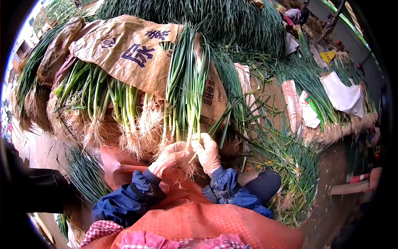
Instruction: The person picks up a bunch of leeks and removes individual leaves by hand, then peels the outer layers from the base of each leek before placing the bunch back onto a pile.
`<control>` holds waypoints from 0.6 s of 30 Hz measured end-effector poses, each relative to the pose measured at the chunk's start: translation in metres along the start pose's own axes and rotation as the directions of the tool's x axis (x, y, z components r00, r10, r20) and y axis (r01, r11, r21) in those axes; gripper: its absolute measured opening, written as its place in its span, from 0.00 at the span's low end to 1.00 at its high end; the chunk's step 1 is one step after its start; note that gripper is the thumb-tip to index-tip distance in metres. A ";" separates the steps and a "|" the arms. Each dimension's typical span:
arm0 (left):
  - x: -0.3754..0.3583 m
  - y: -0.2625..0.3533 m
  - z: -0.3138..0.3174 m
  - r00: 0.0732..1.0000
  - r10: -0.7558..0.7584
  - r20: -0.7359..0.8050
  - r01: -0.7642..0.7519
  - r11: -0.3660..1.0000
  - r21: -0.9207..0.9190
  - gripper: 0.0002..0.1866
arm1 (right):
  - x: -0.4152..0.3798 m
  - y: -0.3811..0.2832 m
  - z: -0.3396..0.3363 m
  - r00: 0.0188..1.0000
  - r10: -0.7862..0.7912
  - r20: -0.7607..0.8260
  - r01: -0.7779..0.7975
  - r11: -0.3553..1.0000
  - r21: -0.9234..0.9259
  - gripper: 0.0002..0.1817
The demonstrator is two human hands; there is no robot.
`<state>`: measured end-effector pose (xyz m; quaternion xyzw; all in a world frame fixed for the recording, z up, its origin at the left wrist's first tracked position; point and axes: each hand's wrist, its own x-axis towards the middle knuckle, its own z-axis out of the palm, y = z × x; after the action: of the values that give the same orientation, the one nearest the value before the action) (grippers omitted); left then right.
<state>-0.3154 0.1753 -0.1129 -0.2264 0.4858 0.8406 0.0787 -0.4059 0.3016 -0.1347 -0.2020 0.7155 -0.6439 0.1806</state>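
Both of my hands wear pale, thin gloves and meet at the root end of a bunch of spring onions point(188, 95). My right hand point(207, 152) is closed around the white lower stems, thumb and fingers pinched together. At the left of the same stems, my left hand point(170, 157) is closed on the lower ends, its fingertips partly hidden. Pale, stringy roots point(188, 169) hang between the two hands. The green leaves stretch away from me over a brown woven sack point(124, 54) with dark printed characters. More rooted spring onions point(93, 91) lie beside it on the left.
A tall heap of green leaves point(199, 25) rises behind the sack. Loose leaves point(286, 166) litter the ground at right. Farther right, a white cloth point(342, 93) covers part of another pile. Another person point(295, 16) bends at the far right. An orange apron point(207, 224) covers my lap.
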 end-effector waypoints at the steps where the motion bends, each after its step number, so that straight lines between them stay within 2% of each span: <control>1: -0.005 0.011 0.009 0.996 -0.074 -0.046 0.077 0.996 0.054 0.13 | -0.006 -0.012 -0.001 0.998 0.056 0.003 -0.056 0.978 0.201 0.11; 3: 0.000 -0.002 0.001 0.998 -0.040 -0.054 0.040 0.999 0.005 0.13 | -0.010 -0.055 -0.011 0.990 0.113 0.088 -0.142 0.833 0.535 0.09; 4: 0.001 -0.006 -0.002 0.998 -0.022 -0.060 0.021 1.000 -0.019 0.13 | -0.007 -0.060 -0.020 0.999 0.048 -0.002 -0.038 0.820 0.570 0.10; 5: -0.013 0.006 0.006 1.000 0.023 -0.007 -0.024 0.989 -0.144 0.13 | -0.003 -0.060 -0.031 0.994 0.104 -0.032 -0.075 0.867 0.493 0.10; 6: -0.015 0.006 0.001 0.990 0.138 -0.001 -0.138 0.989 0.047 0.15 | 0.002 -0.057 -0.043 0.986 0.152 -0.065 -0.112 0.903 0.415 0.10; 7: -0.017 0.006 -0.003 0.968 0.252 0.005 -0.246 0.940 0.235 0.16 | 0.007 -0.049 -0.057 0.951 0.257 0.170 -0.307 0.836 0.455 0.11; 8: -0.021 0.008 -0.003 0.975 0.219 0.046 -0.223 0.966 0.133 0.16 | 0.019 -0.035 -0.057 0.863 0.266 0.430 -0.497 0.604 0.623 0.11; 10: -0.028 0.011 -0.001 0.980 0.149 0.129 -0.142 0.988 -0.065 0.14 | 0.033 -0.045 -0.023 0.852 0.266 0.451 -0.480 0.740 0.471 0.09; 12: -0.024 -0.005 -0.003 0.992 0.070 0.108 -0.058 0.992 -0.115 0.15 | 0.064 -0.028 0.009 0.848 0.257 0.463 -0.460 0.790 0.405 0.05; 13: -0.028 -0.001 -0.003 0.994 0.035 0.105 -0.024 0.994 -0.104 0.15 | 0.070 -0.021 0.020 0.877 0.282 0.389 -0.427 0.830 0.360 0.05; 14: -0.029 -0.002 -0.003 0.999 0.033 0.021 -0.031 0.994 -0.109 0.13 | 0.064 -0.030 0.019 0.887 0.258 0.384 -0.398 0.847 0.351 0.05; 16: -0.034 -0.001 -0.013 0.999 -0.007 0.047 0.019 0.971 -0.240 0.10 | 0.035 -0.052 0.007 0.902 0.211 0.377 -0.339 0.886 0.316 0.06; 17: -0.033 0.007 0.006 0.987 -0.004 -0.161 -0.045 0.953 -0.300 0.09 | 0.021 -0.049 0.002 0.885 0.208 0.416 -0.402 0.792 0.460 0.07; 18: -0.029 0.006 0.005 0.978 0.000 -0.209 -0.058 0.961 -0.269 0.11 | 0.006 -0.044 -0.006 0.904 0.191 0.382 -0.386 0.750 0.537 0.09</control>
<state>-0.2928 0.1794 -0.0929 -0.3144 0.3739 0.8724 -0.0166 -0.4121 0.2999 -0.0907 -0.1161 0.4599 -0.7619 0.4410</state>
